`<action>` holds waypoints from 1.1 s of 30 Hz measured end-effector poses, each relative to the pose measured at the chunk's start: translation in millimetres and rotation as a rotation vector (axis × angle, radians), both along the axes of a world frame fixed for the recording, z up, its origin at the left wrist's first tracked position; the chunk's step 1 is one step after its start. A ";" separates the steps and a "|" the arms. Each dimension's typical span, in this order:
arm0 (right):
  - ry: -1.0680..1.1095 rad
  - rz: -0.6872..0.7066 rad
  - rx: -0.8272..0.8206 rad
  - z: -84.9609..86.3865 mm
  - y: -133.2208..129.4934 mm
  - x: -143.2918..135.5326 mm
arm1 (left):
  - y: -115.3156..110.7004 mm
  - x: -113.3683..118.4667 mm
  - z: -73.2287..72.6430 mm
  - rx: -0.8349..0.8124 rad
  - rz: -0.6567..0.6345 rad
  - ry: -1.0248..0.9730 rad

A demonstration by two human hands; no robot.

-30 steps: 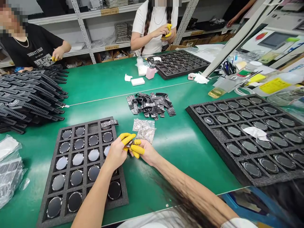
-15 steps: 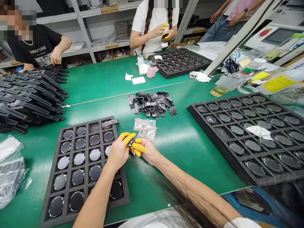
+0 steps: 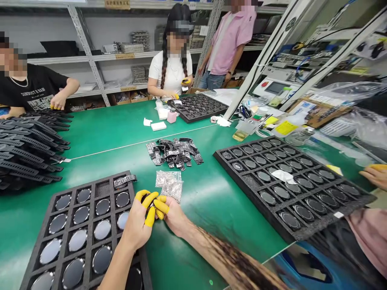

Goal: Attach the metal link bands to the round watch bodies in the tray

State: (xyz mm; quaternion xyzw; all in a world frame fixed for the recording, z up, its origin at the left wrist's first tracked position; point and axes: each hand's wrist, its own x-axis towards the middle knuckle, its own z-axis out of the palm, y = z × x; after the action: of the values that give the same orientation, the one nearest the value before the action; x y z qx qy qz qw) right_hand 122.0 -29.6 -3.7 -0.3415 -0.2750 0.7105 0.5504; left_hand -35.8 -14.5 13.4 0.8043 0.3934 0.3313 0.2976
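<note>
Yellow finger covers are on the fingers of both hands. My left hand (image 3: 140, 219) pinches a small dark watch case (image 3: 148, 200), mostly hidden by the fingers. From the right, my right hand (image 3: 171, 215) closes on the same piece, fingertips touching those of my left hand. Below and to the left lies a black foam tray (image 3: 68, 187) of round watch faces, with a black link strap (image 3: 124, 181) across its top right compartment. Just behind the hands are clear bags of small silver pins (image 3: 171, 189). Farther back sits a pile of black link straps (image 3: 173, 153).
A second foam tray (image 3: 256, 205) with round faces and a white tissue (image 3: 284, 176) is at the right. Black rubber straps (image 3: 27, 149) are heaped at the left. Across the table, a person works beside another tray (image 3: 198, 108). Another person's hand (image 3: 375, 175) shows at the right edge.
The view has shifted up and right, bringing in more shelving and a hand at the right edge. My hands remain together on the dark piece. The person opposite has lowered one hand to the tray.
</note>
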 end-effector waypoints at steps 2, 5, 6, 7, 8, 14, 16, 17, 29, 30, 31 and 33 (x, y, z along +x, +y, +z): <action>-0.004 0.001 0.008 0.0 -0.7 -0.6 | 1.0 0.3 0.4 -0.029 0.005 -0.022; -0.031 0.016 0.015 0.1 -2.0 -1.4 | 2.3 0.9 1.1 -0.072 -0.021 -0.074; -0.036 0.018 0.012 0.0 -2.6 -1.6 | 2.2 1.1 1.7 -0.083 -0.029 -0.094; -0.036 0.015 0.009 -0.5 -3.4 -1.8 | 1.6 1.5 2.6 -0.091 -0.038 -0.113; -0.032 0.010 0.006 -1.3 -4.2 -1.8 | 0.7 2.1 3.7 -0.100 -0.044 -0.129; -0.010 0.031 0.006 -15.2 -7.0 2.4 | -0.5 5.8 6.4 -0.247 -0.036 -0.242; 0.009 0.062 -0.012 -19.1 -6.5 5.7 | 2.1 4.4 5.4 -0.432 -0.046 -0.383; 0.014 0.079 -0.024 -19.9 -5.9 7.5 | 3.4 3.2 5.2 -0.562 -0.057 -0.470; -0.690 0.173 0.448 -19.4 3.6 18.6 | 15.8 -10.6 18.8 -0.268 0.039 -0.247; -0.681 0.197 0.426 -19.5 5.0 20.0 | 17.4 -13.4 19.5 -0.183 0.064 -0.185; -0.657 0.225 0.388 -18.7 6.8 22.1 | 19.2 -16.5 19.9 -0.123 0.079 -0.152; -0.568 0.325 0.291 -14.2 11.0 28.1 | 23.8 -22.8 19.4 -0.073 0.083 -0.156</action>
State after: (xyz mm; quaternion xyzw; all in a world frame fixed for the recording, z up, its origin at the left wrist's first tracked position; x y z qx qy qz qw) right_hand 150.2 -18.6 -17.9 -0.3952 -0.5661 0.6190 0.3746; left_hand -58.5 9.3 32.7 0.7478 0.4138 0.3902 0.3424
